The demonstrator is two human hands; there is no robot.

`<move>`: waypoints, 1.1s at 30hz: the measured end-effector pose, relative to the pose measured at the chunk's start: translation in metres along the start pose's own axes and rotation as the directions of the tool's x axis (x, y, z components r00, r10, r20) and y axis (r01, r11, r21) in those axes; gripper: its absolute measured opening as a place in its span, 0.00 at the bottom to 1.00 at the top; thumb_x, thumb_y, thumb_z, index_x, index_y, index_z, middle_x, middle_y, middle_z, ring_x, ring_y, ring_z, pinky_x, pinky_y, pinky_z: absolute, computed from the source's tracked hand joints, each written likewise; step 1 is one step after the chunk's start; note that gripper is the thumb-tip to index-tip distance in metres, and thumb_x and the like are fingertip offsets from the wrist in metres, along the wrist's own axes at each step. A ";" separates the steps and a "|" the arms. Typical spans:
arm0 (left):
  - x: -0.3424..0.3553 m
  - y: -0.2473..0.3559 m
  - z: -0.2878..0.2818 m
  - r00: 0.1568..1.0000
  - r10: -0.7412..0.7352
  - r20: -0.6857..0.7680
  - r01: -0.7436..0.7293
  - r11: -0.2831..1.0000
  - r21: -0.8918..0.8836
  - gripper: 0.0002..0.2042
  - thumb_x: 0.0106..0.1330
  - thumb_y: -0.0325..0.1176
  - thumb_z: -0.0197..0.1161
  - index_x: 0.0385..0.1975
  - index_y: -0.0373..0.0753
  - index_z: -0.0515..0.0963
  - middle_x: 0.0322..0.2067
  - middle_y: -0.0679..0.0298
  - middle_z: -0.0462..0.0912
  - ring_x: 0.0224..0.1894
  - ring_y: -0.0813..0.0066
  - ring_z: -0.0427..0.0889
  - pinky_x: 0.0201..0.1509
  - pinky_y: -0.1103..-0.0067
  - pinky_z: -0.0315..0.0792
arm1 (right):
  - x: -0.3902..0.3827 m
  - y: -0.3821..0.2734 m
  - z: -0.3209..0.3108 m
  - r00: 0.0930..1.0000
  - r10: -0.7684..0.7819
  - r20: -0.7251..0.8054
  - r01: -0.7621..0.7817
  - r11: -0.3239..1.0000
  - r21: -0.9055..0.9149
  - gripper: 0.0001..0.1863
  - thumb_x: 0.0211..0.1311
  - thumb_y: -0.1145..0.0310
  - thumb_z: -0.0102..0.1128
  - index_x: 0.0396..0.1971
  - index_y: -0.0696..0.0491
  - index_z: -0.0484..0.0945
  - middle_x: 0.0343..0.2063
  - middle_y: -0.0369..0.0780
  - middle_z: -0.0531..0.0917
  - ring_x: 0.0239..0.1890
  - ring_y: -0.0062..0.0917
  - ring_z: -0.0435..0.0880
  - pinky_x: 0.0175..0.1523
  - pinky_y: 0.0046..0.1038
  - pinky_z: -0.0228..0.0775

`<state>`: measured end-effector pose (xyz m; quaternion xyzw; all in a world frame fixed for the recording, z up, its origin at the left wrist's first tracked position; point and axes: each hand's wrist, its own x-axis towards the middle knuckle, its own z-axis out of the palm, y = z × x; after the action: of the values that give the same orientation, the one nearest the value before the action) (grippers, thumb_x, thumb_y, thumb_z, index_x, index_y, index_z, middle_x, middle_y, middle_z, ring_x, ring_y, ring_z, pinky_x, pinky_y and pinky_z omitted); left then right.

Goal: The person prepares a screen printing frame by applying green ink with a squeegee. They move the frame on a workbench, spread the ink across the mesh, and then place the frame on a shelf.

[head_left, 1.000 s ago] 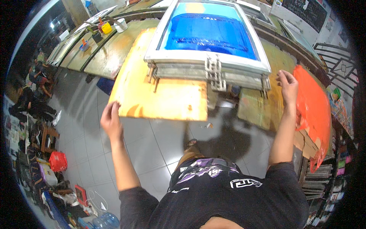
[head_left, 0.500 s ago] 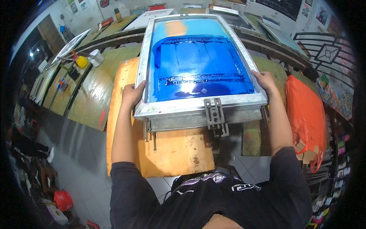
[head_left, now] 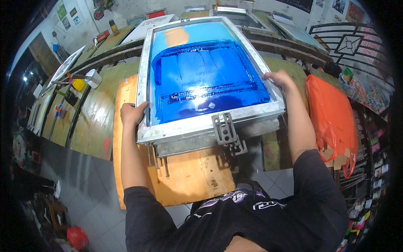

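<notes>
Two-handed, gripped the screen frame (head_left: 180, 127) by opposite long sides, with left hand (head_left: 132, 115) and right hand (head_left: 282, 80) half-curled, right farther forward; had it directly ahead, long axis leading away.

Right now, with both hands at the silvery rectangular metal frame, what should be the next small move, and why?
Perhaps tighten the left hand and right hand evenly, without tilting the frame: they touch its opposite sides, and glossy blue ink spreads inside, which might run.
</notes>
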<state>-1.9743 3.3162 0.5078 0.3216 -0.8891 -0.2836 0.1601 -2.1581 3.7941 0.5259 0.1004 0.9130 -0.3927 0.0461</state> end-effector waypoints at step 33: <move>-0.233 0.141 -0.041 0.211 0.977 -0.016 -0.656 0.130 -0.743 0.14 0.55 0.33 0.59 0.31 0.25 0.76 0.26 0.59 0.79 0.28 0.78 0.74 0.33 0.82 0.67 | -0.655 0.211 -0.110 0.027 0.276 -0.961 -0.119 0.955 0.271 0.23 0.27 0.55 0.69 0.18 0.60 0.79 0.21 0.46 0.81 0.24 0.29 0.80 0.33 0.28 0.70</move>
<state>-1.8504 3.5439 0.6019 -0.4065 -0.7645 -0.4746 0.1581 -1.4731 3.9194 0.5595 0.4692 0.6473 -0.2577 -0.5427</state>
